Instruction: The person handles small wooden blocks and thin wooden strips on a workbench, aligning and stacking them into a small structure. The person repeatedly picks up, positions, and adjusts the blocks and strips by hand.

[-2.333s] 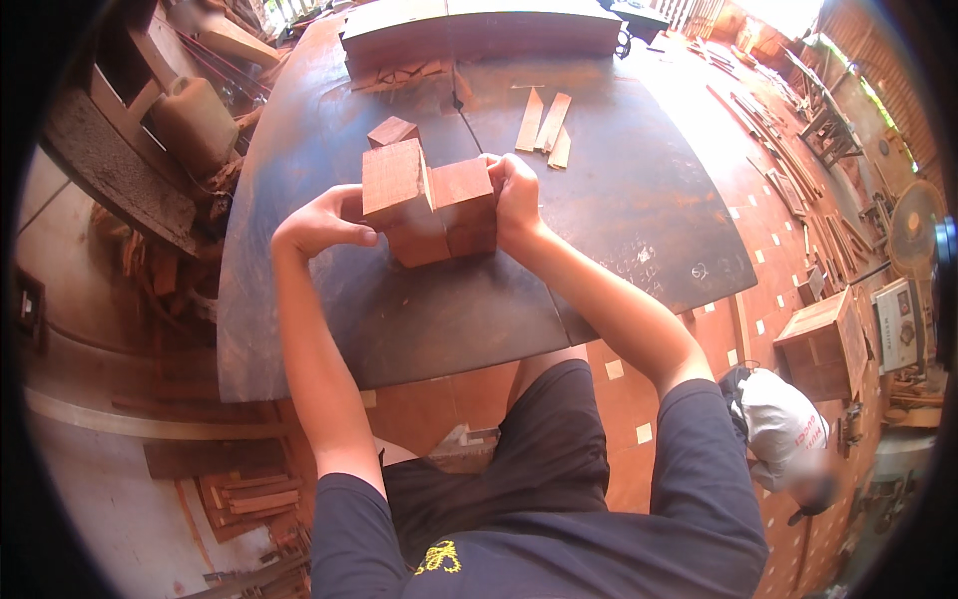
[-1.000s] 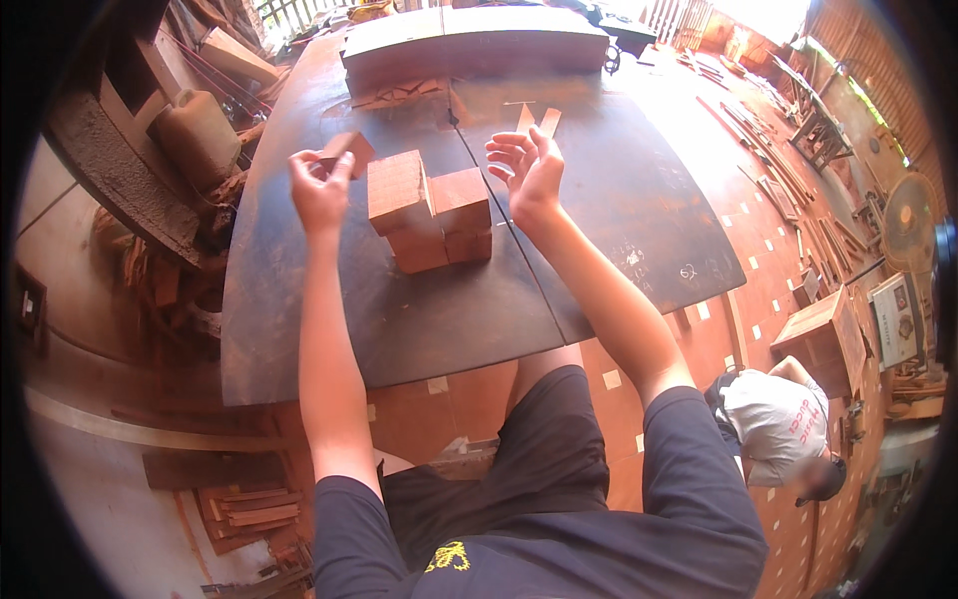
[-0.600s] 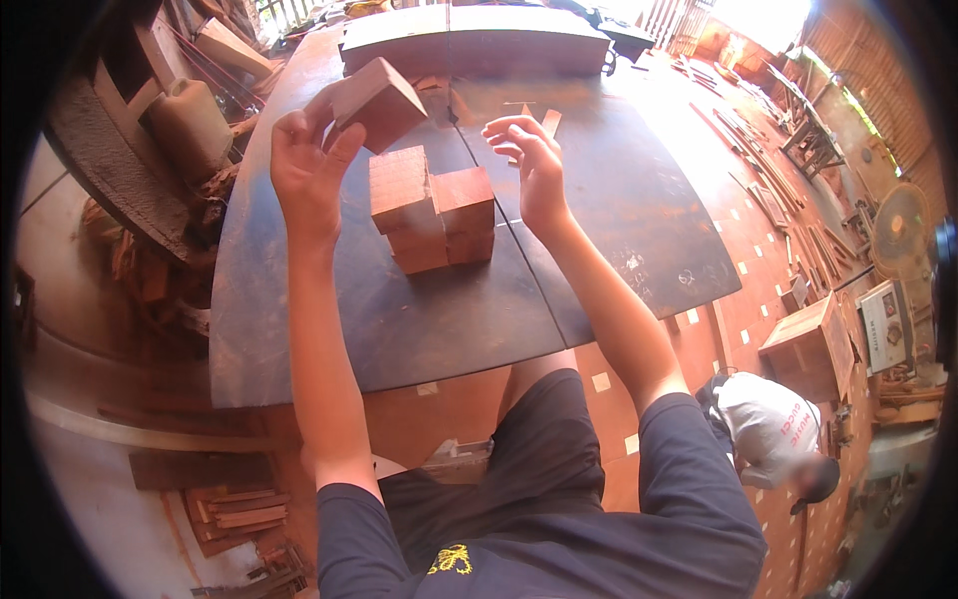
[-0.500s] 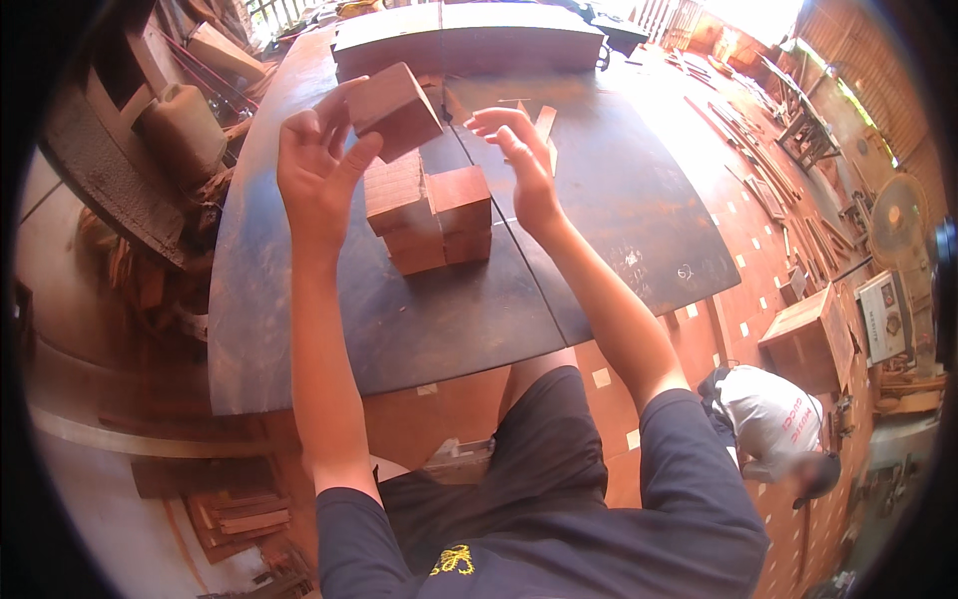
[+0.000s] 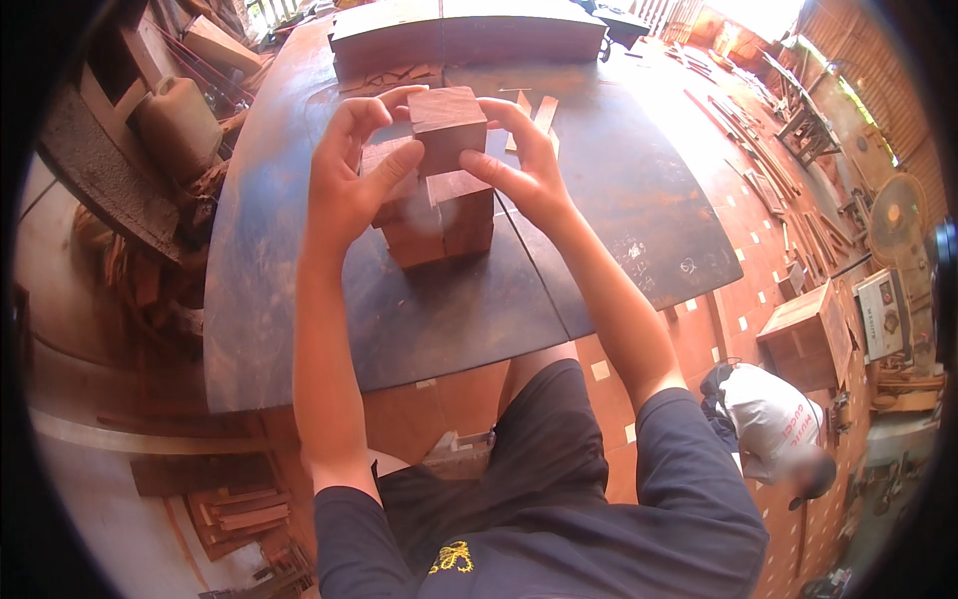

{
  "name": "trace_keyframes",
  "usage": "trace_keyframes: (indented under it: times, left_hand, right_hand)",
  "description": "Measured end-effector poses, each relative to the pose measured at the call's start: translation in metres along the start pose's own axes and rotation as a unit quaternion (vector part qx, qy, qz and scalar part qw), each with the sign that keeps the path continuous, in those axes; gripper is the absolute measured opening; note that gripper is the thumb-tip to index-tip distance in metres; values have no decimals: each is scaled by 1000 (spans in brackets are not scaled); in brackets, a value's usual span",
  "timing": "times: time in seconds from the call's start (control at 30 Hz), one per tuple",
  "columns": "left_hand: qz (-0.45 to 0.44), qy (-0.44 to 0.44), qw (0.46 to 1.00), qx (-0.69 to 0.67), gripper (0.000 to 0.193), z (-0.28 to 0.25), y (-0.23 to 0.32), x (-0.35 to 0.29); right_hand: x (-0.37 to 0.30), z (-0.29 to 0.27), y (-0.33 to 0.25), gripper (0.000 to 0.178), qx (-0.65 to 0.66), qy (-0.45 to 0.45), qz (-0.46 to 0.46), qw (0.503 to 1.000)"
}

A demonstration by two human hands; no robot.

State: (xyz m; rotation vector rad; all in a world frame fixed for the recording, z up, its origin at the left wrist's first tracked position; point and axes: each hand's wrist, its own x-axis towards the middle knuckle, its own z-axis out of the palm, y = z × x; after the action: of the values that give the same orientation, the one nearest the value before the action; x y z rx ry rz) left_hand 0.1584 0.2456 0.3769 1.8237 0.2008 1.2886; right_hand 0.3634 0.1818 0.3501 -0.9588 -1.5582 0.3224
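Observation:
A reddish-brown wooden block [image 5: 448,125] is held up between my two hands, over a stack of similar wooden blocks [image 5: 439,238] on the dark table. My left hand [image 5: 356,165] curls around the block's left side, thumb at the near edge and fingers at the back. On the other side, my right hand [image 5: 527,168] presses its thumb on the near face, with its fingers reaching behind. The held block and my left hand hide part of the stack's top. Whether the block touches the stack, I cannot tell.
The dark table [image 5: 599,215] has a seam across it. Two thin wood strips [image 5: 544,115] lie beyond my right hand, and a long box-shaped piece [image 5: 469,45] stands at the far edge. A person in a white shirt [image 5: 768,414] bends low at right, near a wooden box [image 5: 806,339].
The block has moved right and slightly down, and it has turned straighter. My right hand, apart from it before, has closed on its right side.

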Motion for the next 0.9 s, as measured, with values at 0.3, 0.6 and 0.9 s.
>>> trace_keyframes:
  times: [0.3,0.6,0.9]
  left_hand:
    - [-32,1,999,30,39,-13,0,1]
    - [-95,40,994,-32,26,2,-7,-1]
    - [-95,86,986,-108,36,3,-28,-5]
  right_hand:
    - [-1,-11,16,59,48,-1,76,996]
    - [2,-17,14,58,37,-43,48,997]
    - [-2,-10,28,60,132,-65,71,987]
